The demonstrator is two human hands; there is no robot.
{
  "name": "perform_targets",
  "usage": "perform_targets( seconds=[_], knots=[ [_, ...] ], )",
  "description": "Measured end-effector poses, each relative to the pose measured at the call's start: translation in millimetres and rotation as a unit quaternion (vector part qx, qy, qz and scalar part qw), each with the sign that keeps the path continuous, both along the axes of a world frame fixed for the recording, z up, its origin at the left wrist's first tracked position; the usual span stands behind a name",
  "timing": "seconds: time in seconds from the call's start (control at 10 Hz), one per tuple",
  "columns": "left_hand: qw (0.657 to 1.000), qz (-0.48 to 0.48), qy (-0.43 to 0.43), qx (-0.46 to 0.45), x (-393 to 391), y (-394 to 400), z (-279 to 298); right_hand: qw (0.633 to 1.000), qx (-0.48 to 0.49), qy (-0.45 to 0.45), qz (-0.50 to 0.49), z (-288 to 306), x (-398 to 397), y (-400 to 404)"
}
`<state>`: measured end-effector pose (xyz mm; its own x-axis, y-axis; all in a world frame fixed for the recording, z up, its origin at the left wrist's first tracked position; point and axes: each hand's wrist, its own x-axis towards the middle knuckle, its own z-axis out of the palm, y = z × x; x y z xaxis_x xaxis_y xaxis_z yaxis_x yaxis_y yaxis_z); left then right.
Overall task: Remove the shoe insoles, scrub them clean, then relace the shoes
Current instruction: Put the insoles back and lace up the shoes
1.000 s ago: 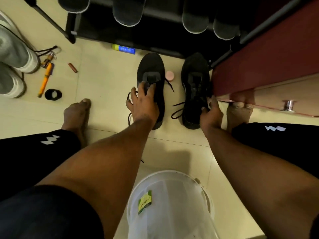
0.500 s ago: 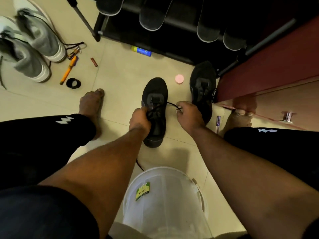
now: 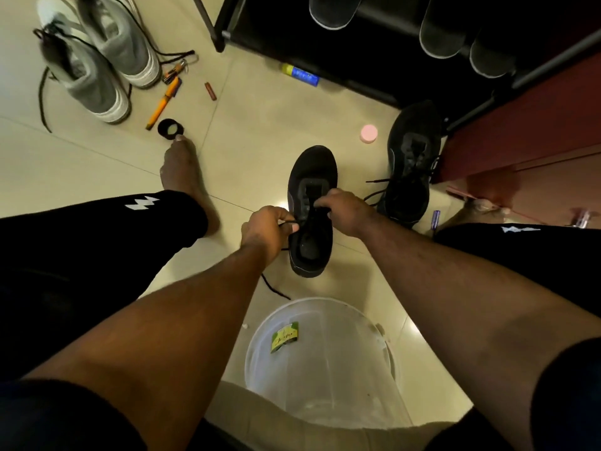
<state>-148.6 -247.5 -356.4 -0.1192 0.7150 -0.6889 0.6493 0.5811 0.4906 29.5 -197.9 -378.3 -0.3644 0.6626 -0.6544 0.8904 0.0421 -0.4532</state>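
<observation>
A black shoe lies on the tiled floor between my knees, toe pointing away. My left hand pinches its black lace at the shoe's left side; the loose end trails on the floor toward the bucket. My right hand pinches the lace over the eyelets at the tongue. The second black shoe stands to the right, its laces loose on the floor. Several dark insoles lean on the black rack at the top.
A translucent white bucket sits close in front of me. Grey and white sneakers lie at the top left, with an orange pen, a black ring, a pink lid and a blue tube scattered around. A red cabinet stands on the right.
The left black shoe has been drawn nearer to me. Both hands left the two shoes' sides and now pinch this shoe's lace; my right hand moved in over the tongue.
</observation>
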Motion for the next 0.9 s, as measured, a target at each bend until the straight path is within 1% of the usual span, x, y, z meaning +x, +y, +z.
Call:
perform_targets(
  seconds=[0.1,0.2,0.3,0.4,0.5,0.6,0.7,0.8,0.9],
  knots=[
    [0.997,0.044,-0.056,0.019,-2,5,1,1.0,-0.003,0.021,-0.014,-5,2,-7],
    [0.979,0.108,-0.168,0.025,7,9,12,0.99,-0.012,0.111,-0.085,-9,-4,-21],
    [0.987,0.078,-0.142,0.014,10,10,16,0.952,0.001,0.151,-0.267,2,-9,-24],
    [0.995,-0.056,-0.046,-0.075,-2,9,12,0.858,0.002,0.157,-0.489,14,3,-17],
    [0.989,-0.054,0.016,-0.14,-14,14,5,0.768,0.022,0.185,-0.613,30,17,7],
    [0.983,-0.073,0.065,-0.157,-24,23,9,0.689,0.08,0.258,-0.673,49,27,46],
    [0.985,0.002,0.117,-0.13,-43,31,13,0.662,0.143,0.273,-0.683,66,42,78],
    [0.966,0.17,0.179,-0.074,-64,35,12,0.634,0.212,0.252,-0.7,73,61,89],
    [0.932,0.298,0.208,-0.015,-67,45,21,0.661,0.243,0.135,-0.697,73,73,81]
  ],
)
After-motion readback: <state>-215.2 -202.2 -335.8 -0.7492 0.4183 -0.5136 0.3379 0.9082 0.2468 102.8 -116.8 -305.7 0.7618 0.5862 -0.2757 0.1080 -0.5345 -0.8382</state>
